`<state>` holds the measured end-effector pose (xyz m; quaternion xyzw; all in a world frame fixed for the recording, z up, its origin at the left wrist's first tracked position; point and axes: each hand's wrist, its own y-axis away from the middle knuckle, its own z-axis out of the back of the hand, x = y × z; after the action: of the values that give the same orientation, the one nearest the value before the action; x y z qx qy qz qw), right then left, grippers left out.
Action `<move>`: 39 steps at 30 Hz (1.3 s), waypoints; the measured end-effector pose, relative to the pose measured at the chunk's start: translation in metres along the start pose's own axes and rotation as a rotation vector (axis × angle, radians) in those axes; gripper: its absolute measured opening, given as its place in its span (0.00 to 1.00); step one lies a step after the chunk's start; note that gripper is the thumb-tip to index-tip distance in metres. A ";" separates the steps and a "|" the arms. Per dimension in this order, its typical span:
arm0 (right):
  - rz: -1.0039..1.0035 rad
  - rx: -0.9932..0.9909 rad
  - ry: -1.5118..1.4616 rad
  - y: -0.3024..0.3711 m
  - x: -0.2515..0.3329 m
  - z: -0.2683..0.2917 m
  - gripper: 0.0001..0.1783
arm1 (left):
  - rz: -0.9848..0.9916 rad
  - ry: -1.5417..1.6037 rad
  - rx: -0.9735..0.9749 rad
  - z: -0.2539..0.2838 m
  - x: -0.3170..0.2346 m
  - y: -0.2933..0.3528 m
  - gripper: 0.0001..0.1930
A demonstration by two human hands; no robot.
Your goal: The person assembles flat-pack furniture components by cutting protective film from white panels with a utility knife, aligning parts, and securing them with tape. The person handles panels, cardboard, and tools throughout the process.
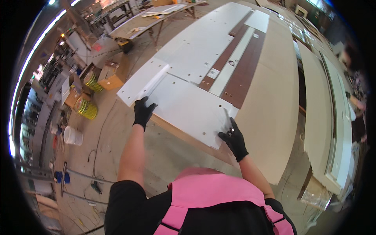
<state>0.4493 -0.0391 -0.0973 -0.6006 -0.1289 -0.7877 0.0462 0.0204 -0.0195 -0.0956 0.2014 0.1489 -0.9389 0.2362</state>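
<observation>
A white panel with several small drilled holes [188, 103] lies flat at the near end of a long worktable. My left hand [143, 114], in a black glove, rests at the panel's near left edge, its thumb and fingers apart. Close to the near right corner, my right hand [236, 141], also gloved in black, is closed around a slim metal tool [226, 116] with a shiny ring by the fingers; its exact kind is unclear. A narrower white panel [137, 87] lies to the left, and a larger white panel [196, 39] beyond.
Dark brown boards [244, 72] and a pale strip [235, 62] lie beyond my right hand. A beige board [270, 105] covers the table's right side. Stacked panels [319, 105] stand farther right. Cardboard boxes [111, 74], yellow buckets [87, 108] and a white bucket [73, 135] are on the floor at left.
</observation>
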 end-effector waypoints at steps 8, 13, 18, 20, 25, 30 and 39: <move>-0.072 0.037 -0.133 0.020 -0.006 -0.010 0.52 | 0.059 0.349 0.025 -0.010 0.002 0.028 0.36; 0.131 -0.095 0.465 0.006 0.005 -0.013 0.51 | 0.204 0.335 -0.304 -0.027 -0.011 0.034 0.46; -0.005 0.025 0.467 -0.016 0.024 -0.026 0.43 | 0.297 0.906 -0.268 -0.046 -0.038 0.053 0.41; -0.016 0.085 0.328 -0.022 0.032 -0.034 0.42 | 0.300 0.935 -0.268 -0.048 -0.045 0.052 0.38; 0.038 0.019 0.444 -0.025 0.038 -0.046 0.38 | 0.495 0.765 -0.322 -0.054 -0.054 0.042 0.39; -0.062 0.040 -0.210 -0.030 0.016 -0.008 0.27 | 0.467 0.767 -0.316 -0.065 -0.044 0.038 0.39; -0.239 -0.327 -0.158 -0.119 0.002 0.078 0.23 | 0.402 0.812 -0.303 -0.064 -0.038 0.037 0.42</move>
<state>0.4947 0.0958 -0.0938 -0.6406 -0.0728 -0.7484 -0.1558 0.0893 -0.0122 -0.1417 0.5403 0.3223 -0.6876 0.3624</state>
